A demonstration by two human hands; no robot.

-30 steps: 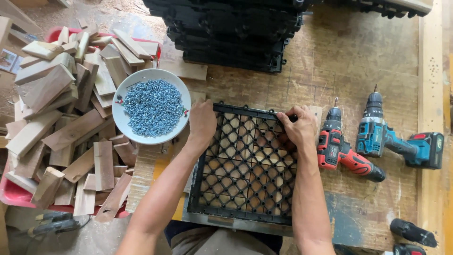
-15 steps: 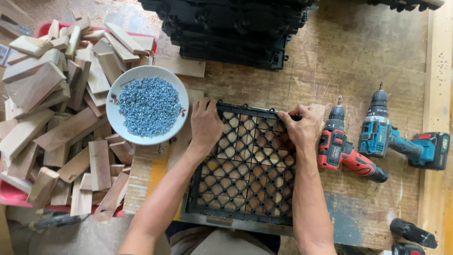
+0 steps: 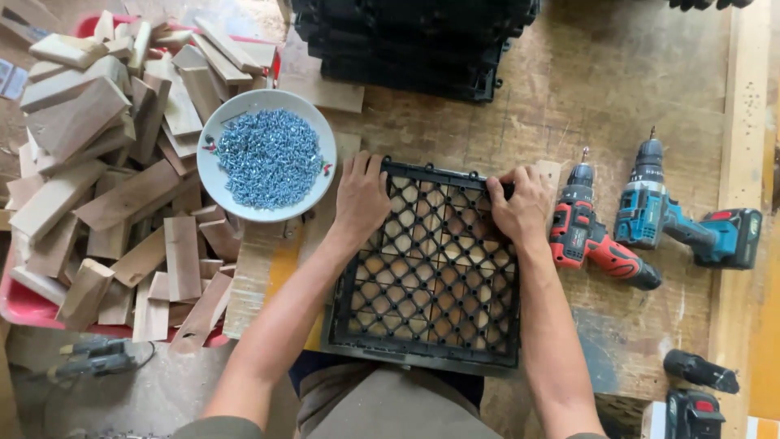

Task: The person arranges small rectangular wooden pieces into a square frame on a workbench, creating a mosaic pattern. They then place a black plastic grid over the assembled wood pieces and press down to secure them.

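Fingers point(image 3: 366, 167) of left hand point(image 3: 361, 199) together and nearly straight, pointing away from the body, laid flat over the far left corner of black lattice panel point(image 3: 431, 276); palm down, pressing rather than gripping, thumb tucked at the inner side. Fingers of right hand point(image 3: 520, 207) curled, hooked over the far right edge of the same panel, knuckles raised, thumb side toward the middle. Both forearms bare, reaching forward from the bottom of the view, left one angled inward from the lower left, right one running almost straight up from the lower right; wrists roughly level with each other across the panel's far end.

Panel lying flat on wooden workbench point(image 3: 536, 122), near edge just over the lap, pale wooden slats visible through its openings. Just left of the left hand, white bowl point(image 3: 215, 175) full of blue-grey screws point(image 3: 268, 158), resting partly on a heap of wood offcuts point(image 3: 97, 187) in a red tray point(image 3: 20, 305). Just right of the right hand, red drill point(image 3: 597, 244), close to the knuckles but apart; beyond it, blue drill point(image 3: 674, 223). Stack of black panels point(image 3: 414, 41) at the far side of the bench, well apart from both hands.
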